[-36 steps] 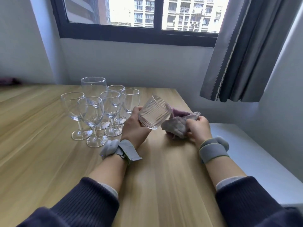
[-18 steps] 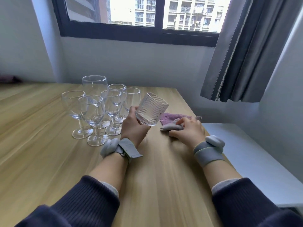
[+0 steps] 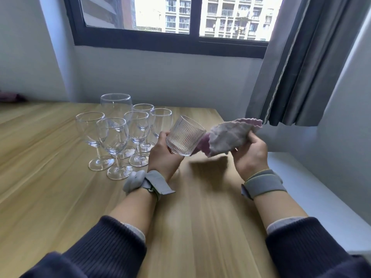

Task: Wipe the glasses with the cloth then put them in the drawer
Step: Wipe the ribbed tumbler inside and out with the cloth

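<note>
My left hand (image 3: 163, 155) grips a ribbed tumbler (image 3: 185, 136) by its base, tilted with the rim pointing up and left, above the wooden table (image 3: 60, 197). My right hand (image 3: 251, 155) holds a crumpled white and pink cloth (image 3: 230, 135) in the air just right of the tumbler; the cloth's pink edge touches the glass's side. Several stemmed wine glasses (image 3: 113, 137) stand upright in a cluster to the left of my left hand. No drawer shows in the view.
A white lower surface (image 3: 313, 193) runs along the table's right edge. A grey curtain (image 3: 301, 63) hangs at the back right beside the window (image 3: 170, 21). The table's near and left parts are bare wood.
My right hand lifted the cloth off the table, where it lay half a second ago, and raised it beside the tumbler. The left hand kept the tumbler roughly in place.
</note>
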A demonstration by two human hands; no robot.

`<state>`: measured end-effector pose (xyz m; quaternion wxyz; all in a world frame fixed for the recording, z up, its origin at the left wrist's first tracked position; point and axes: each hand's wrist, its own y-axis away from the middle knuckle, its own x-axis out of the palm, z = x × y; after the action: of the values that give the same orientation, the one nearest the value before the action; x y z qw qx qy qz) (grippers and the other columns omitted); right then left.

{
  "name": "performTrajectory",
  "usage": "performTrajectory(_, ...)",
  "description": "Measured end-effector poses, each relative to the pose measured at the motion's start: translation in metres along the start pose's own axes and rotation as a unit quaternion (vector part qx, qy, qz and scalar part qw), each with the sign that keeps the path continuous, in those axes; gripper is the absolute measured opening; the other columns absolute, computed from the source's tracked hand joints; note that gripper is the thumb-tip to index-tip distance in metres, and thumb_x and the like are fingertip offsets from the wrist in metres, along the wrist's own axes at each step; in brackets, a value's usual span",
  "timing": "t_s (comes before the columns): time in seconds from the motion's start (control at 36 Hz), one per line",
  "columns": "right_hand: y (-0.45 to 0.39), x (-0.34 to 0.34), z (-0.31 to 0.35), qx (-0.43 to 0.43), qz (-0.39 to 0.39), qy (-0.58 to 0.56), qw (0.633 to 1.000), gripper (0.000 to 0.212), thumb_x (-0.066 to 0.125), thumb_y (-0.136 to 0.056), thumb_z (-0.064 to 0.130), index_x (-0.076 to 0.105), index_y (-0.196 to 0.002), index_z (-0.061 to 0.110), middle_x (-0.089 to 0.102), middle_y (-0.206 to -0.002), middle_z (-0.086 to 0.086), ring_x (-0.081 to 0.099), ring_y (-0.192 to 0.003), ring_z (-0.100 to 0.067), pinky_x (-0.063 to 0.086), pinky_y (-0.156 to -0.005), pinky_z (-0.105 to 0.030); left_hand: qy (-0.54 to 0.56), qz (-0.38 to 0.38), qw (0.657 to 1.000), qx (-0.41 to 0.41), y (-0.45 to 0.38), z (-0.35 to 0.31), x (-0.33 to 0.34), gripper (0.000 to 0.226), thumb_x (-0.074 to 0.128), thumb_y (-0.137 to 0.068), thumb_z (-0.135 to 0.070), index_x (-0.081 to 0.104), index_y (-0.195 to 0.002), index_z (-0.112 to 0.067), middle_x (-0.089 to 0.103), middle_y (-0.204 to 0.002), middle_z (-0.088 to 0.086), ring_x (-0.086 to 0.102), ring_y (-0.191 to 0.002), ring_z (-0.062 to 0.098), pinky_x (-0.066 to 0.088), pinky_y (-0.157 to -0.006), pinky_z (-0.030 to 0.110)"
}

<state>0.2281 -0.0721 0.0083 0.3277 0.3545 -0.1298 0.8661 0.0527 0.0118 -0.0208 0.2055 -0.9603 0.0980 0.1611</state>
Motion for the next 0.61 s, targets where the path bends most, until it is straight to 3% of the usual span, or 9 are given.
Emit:
performTrajectory(0.08, 0.000, -0.005, 0.005, 0.030, 0.017, -0.088, 0.996, 0.041, 0.034, -0.099, 0.026, 0.057, -0.129, 0.011, 0.062, -0.125, -0.012, 0.059, -0.117, -0.027, 0.042, -0.105, -0.039, 0.001, 0.005, 1.000, -0.012, 0.002, -0.002, -0.001, 0.058, 0.070, -0.061, -0.024, 0.051, -0.116, -0.023, 0.066, -0.083, -0.003, 0.065, -0.084, 0.024, 0.052, -0.078, 0.036)
performTrajectory(0.25, 0.008, -0.002, 0.007, 0.063, 0.021, -0.097, 0.993, 0.034, 0.037, -0.094, 0.026, 0.066, -0.105, 0.012, 0.065, -0.115, -0.014, 0.061, -0.107, -0.033, 0.043, -0.102, -0.044, -0.010, 0.015, 1.000, -0.019, 0.003, -0.004, -0.003, 0.065, 0.060, -0.055, -0.031, 0.049, -0.118, -0.026, 0.068, -0.084, -0.002, 0.065, -0.086, 0.026, 0.052, -0.080, 0.038)
performTrajectory(0.31, 0.009, -0.002, 0.007, 0.071, 0.030, -0.104, 0.992, 0.036, 0.037, -0.094, 0.026, 0.066, -0.109, 0.011, 0.066, -0.113, -0.014, 0.062, -0.102, -0.032, 0.044, -0.100, -0.044, -0.024, 0.016, 1.000, -0.009, 0.003, -0.004, -0.002, 0.058, 0.065, -0.062, -0.028, 0.049, -0.117, -0.026, 0.068, -0.084, 0.000, 0.064, -0.085, 0.027, 0.052, -0.078, 0.037)
performTrajectory(0.47, 0.011, 0.000, 0.006, 0.096, 0.087, -0.110, 0.985, 0.049, 0.036, -0.094, 0.026, 0.050, -0.138, 0.009, 0.055, -0.135, -0.014, 0.053, -0.124, -0.032, 0.033, -0.111, -0.045, -0.080, 0.011, 0.996, 0.029, 0.002, -0.002, 0.000, 0.048, 0.065, -0.077, -0.013, 0.049, -0.119, -0.029, 0.065, -0.077, -0.002, 0.061, -0.080, 0.024, 0.043, -0.066, 0.028)
performTrajectory(0.56, 0.012, 0.001, 0.006, 0.101, 0.130, -0.111, 0.980, 0.050, 0.041, -0.089, 0.026, 0.052, -0.134, 0.007, 0.056, -0.133, -0.012, 0.054, -0.121, -0.031, 0.033, -0.111, -0.045, -0.115, 0.018, 0.992, 0.041, 0.002, -0.002, 0.000, 0.051, 0.061, -0.076, -0.009, 0.048, -0.121, -0.029, 0.064, -0.078, -0.002, 0.061, -0.081, 0.024, 0.041, -0.066, 0.026)
performTrajectory(0.61, 0.012, 0.002, 0.005, 0.104, 0.150, -0.097, 0.978, 0.045, 0.043, -0.082, 0.025, 0.057, -0.121, 0.007, 0.062, -0.119, -0.014, 0.058, -0.109, -0.032, 0.037, -0.106, -0.045, -0.129, 0.024, 0.990, 0.044, 0.003, -0.002, 0.000, 0.052, 0.060, -0.075, -0.008, 0.048, -0.121, -0.030, 0.065, -0.080, -0.001, 0.061, -0.082, 0.025, 0.042, -0.068, 0.027)
